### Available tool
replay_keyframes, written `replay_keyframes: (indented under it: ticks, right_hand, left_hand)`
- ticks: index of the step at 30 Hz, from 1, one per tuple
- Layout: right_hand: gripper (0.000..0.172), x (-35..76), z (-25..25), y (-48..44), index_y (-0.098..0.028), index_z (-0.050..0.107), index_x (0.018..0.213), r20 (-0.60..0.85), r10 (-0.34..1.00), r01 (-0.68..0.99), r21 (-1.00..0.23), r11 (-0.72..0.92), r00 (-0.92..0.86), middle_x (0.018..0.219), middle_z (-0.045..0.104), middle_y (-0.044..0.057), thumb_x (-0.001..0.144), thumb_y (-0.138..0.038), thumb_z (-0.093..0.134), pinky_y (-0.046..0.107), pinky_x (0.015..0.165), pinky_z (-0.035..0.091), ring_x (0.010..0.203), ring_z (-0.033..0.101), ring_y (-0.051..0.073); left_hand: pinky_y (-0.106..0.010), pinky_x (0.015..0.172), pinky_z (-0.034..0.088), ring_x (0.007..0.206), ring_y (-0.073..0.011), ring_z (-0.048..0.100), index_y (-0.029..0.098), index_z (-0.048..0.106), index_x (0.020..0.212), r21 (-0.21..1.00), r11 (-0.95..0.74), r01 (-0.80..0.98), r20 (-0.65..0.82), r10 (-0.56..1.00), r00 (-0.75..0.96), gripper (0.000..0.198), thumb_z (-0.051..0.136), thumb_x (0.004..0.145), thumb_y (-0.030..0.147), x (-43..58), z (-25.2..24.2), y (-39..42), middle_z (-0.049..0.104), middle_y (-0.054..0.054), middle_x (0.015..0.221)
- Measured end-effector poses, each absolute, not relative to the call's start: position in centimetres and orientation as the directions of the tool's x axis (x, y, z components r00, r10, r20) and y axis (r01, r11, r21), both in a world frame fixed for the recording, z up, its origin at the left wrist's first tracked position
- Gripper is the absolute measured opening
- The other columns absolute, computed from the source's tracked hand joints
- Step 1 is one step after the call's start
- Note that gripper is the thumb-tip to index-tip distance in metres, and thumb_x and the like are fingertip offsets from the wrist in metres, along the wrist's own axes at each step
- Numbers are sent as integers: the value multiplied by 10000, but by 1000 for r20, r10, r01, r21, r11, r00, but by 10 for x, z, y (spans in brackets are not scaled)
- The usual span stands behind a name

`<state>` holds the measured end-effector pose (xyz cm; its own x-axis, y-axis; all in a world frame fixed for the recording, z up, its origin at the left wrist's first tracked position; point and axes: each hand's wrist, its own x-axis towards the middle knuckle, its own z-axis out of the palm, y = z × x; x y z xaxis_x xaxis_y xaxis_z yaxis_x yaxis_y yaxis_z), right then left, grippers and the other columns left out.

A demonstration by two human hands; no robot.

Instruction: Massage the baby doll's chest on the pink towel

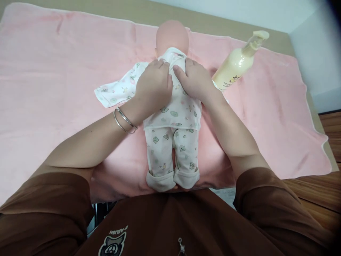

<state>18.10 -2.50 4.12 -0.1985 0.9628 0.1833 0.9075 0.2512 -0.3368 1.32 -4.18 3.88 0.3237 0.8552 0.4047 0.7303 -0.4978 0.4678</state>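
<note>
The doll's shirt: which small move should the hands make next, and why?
Probably smooth the shirt gently near its neckline: the left hand and right hand are both on its upper part, and the cloth between them looks creased, close below the doll's head.

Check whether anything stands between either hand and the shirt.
Nothing visible does: the left hand and right hand are both on the shirt. The bottle is off to the right, beyond the right hand, not in between.
</note>
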Motion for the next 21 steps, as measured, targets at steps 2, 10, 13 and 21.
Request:
replay_keyframes:
  ticks: [2,10,13,21]
  right_hand:
    - [646,177,44,-29,-91,536,1202,187,962,934,-261,245,-200,1165,604,195,1022,-589,165,513,911,464,1078,570,348]
    - [406,153,52,-54,-129,558,1100,270,922,955,-21,295,-279,1052,614,158,1038,-381,246,482,868,491,987,566,320]
    - [387,156,50,-50,-186,565,1030,268,925,949,-93,303,-269,1034,615,137,1029,-409,249,470,855,496,970,564,304]
    - [627,184,48,-26,-151,532,1205,150,961,893,-358,272,-232,1184,603,148,990,-647,213,482,886,469,1086,565,336]
  left_hand:
    - [-456,888,447,944,-310,538,240,448,742,489,-465,738,376,876,302,173,436,914,227,11,41,-38,559,-102,868]
    - [-421,866,373,842,-249,480,229,497,735,603,-315,733,229,949,219,311,387,954,419,0,26,-4,562,-79,826]
    - [-428,932,356,937,-254,472,251,562,878,624,-309,717,226,951,212,282,394,946,467,0,20,-2,595,-76,936]
    - [-424,929,399,1065,-301,515,222,571,953,353,-432,830,300,892,338,247,348,986,325,6,44,-38,575,-116,1021]
